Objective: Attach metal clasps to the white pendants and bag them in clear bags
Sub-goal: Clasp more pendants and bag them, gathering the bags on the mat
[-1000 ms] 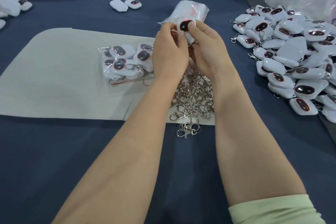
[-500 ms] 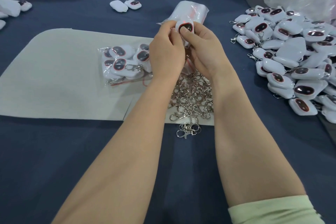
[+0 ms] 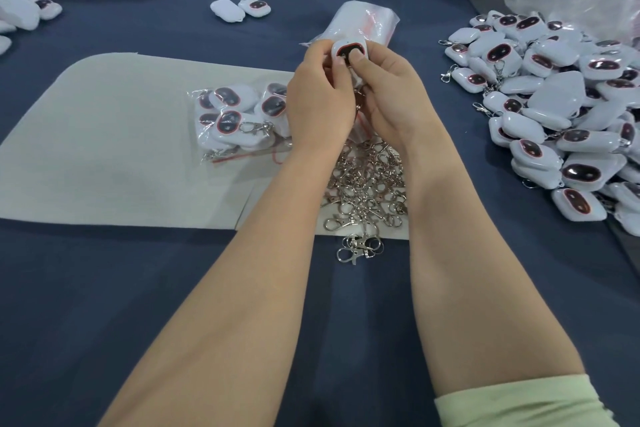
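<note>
White pendant (image 3: 343, 47) is raised above the counter (image 3: 138, 305), clamped from both sides: left hand (image 3: 320, 97) curls its fingers round the left edge, right hand (image 3: 388, 94) has its thumb pressed on the dark red-rimmed face. Looks like the clasp-fitting step. Any clasp in play is hidden between the palms, so I can't tell if it's hooked yet. To do it well, hold the body firm with one hand and let the other work the clasp. Turn the pendant so its loop end faces the working fingers, and keep the thumb off that end. Check the catch closes fully before letting go, since a half-closed one likely drops off in the bag. Loose metal clasps (image 3: 367, 180) lie on the grey mat (image 3: 104, 149) right under the wrists, so a spare is close. Empty clear bags (image 3: 367, 21) are just behind the hands, and a filled bag (image 3: 242, 118) is beside the left hand. The pendant heap (image 3: 554, 114) is off to the right.
</note>
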